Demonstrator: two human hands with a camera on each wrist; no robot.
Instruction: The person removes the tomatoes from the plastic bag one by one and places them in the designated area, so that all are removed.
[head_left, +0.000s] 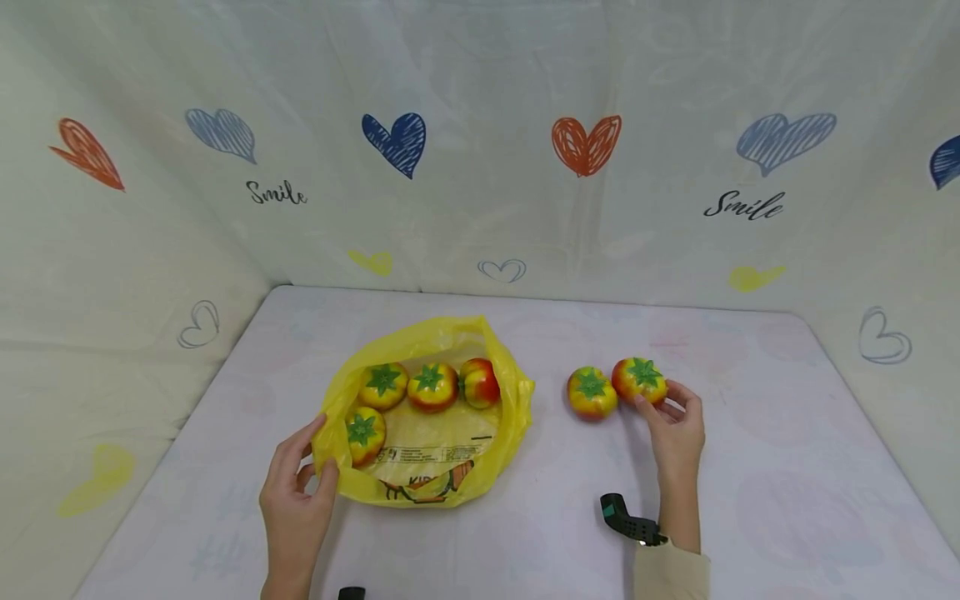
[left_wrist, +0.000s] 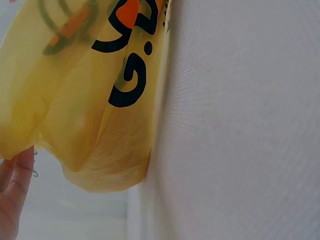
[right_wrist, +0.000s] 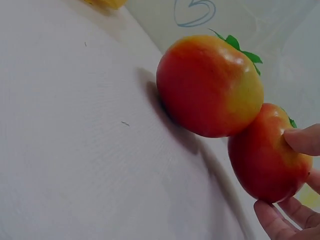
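Observation:
A yellow plastic bag [head_left: 517,417] stands with its mouth spread wide, and several red-and-yellow tomatoes [head_left: 432,387] with green star-shaped tops lie inside. My left hand [head_left: 296,492] pinches the bag's left rim between thumb and fingers. In the left wrist view the bag's printed side [left_wrist: 85,125] fills the upper left. To the right of the bag, my right hand [head_left: 675,425] grips a tomato [head_left: 639,379], thumb on the near side and fingers around the right and underside. Another tomato [head_left: 592,393] rests on the table just left of it, right up against it in the right wrist view.
Both hands work over a white table [head_left: 780,450] with faint prints. Behind it hangs a pale curtain [head_left: 480,208] with hearts and "Smile" lettering. A black wrist camera [head_left: 626,523] sticks out left from the right wrist.

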